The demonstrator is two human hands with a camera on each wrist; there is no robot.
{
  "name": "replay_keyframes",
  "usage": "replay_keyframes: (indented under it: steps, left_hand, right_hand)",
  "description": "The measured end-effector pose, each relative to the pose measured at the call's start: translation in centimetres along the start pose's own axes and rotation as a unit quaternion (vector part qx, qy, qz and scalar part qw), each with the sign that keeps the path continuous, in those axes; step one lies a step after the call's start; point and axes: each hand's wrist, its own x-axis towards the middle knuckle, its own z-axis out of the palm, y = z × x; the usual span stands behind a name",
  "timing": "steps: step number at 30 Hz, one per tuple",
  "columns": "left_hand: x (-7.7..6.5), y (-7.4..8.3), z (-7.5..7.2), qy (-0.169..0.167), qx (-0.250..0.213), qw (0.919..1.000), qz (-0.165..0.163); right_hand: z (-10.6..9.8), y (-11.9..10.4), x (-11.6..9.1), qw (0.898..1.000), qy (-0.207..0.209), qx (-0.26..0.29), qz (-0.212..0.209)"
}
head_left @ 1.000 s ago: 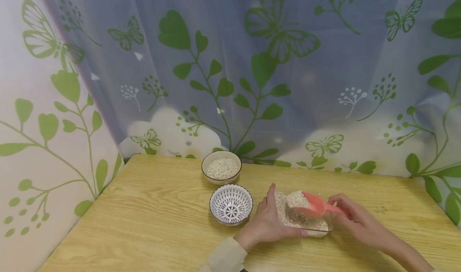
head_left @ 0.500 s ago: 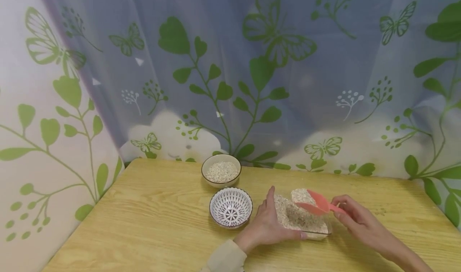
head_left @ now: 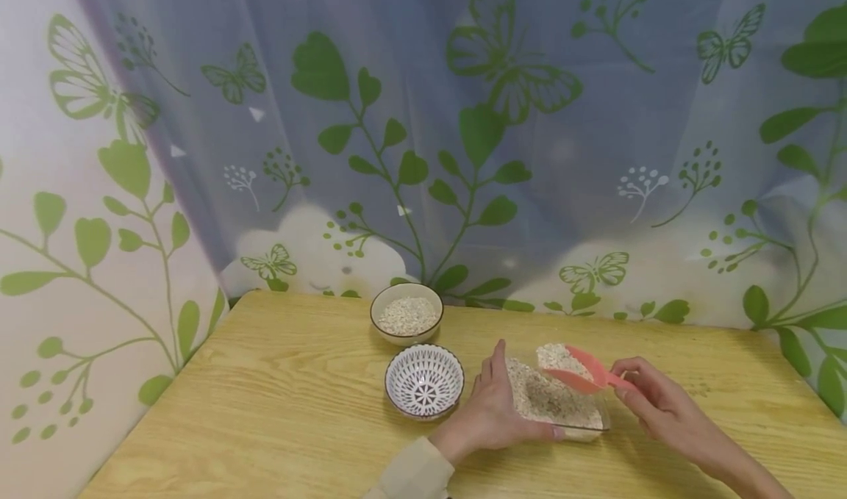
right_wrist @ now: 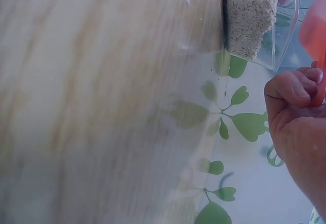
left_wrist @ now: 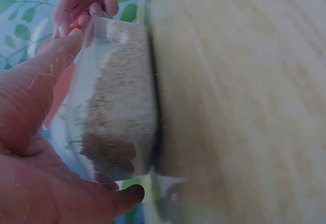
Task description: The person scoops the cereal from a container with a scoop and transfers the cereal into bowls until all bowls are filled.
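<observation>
A pink scoop (head_left: 585,378) full of oat flakes (head_left: 561,360) over a clear box (head_left: 585,433)

The right hand (head_left: 662,407) has its fingers curled round the scoop's handle; the scoop is up above the box, at its right end, with a heap of flakes in it; the left hand (head_left: 492,411) is spread wide, with its thumb along the box's near side and its fingers up by the left end; more flakes fill the box, with a dip in them; a black-and-white patterned bowl (head_left: 425,381) sits just left of that hand; behind it is a cream bowl (head_left: 406,289) with flakes in it; all this is on a wooden table (head_left: 278,396).
</observation>
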Motion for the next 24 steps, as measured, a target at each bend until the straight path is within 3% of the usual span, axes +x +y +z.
replay_keyframes:
  steps: [6,12,18,24]
  left_hand:
    - [-0.5,0.8,-1.4,0.02,0.009,0.9993,0.029]
    - [-0.8,1.2,-3.3,0.015,0.005,0.9974,0.07]
    - [-0.9,0.2,-5.3,0.029,0.041,0.9903,0.13]
    - [-1.7,-1.3,-7.0,0.041,0.059,0.9883,0.135]
  right_hand:
    - [-0.1,-0.1,0.0,0.999,0.021,-0.024,-0.017]
    - [-0.2,-0.4,0.0,0.997,0.044,-0.059,-0.015]
    - [-0.2,-0.4,0.1,0.996,0.054,-0.065,-0.022]
    - [-0.1,-0.7,0.3,0.995,0.064,-0.074,-0.033]
